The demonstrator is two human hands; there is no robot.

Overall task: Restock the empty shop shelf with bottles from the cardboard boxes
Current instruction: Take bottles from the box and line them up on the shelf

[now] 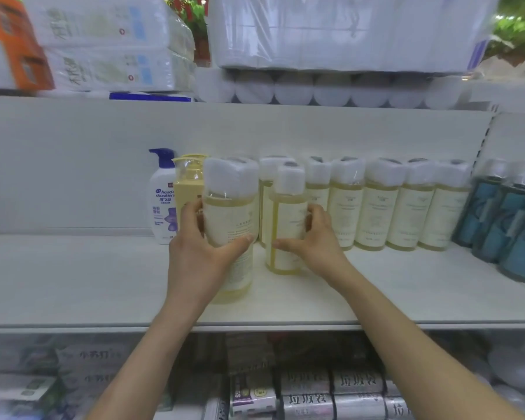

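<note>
Two bottles are mid-placement: your left hand (200, 247) curls round the large bottle (231, 219), your right hand (314, 237) round the slim bottle (287, 219), both just before the back row (376, 213). Next, I judge, push them back level.

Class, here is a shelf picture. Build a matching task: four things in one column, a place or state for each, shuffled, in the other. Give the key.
1 left hand
2 right hand
3 white pump bottle
4 teal bottles

A far right of the shelf
B grips the large yellow bottle
C left end of the bottle row
D grips the small yellow bottle

Pairs: 1-B; 2-D; 3-C; 4-A
</note>
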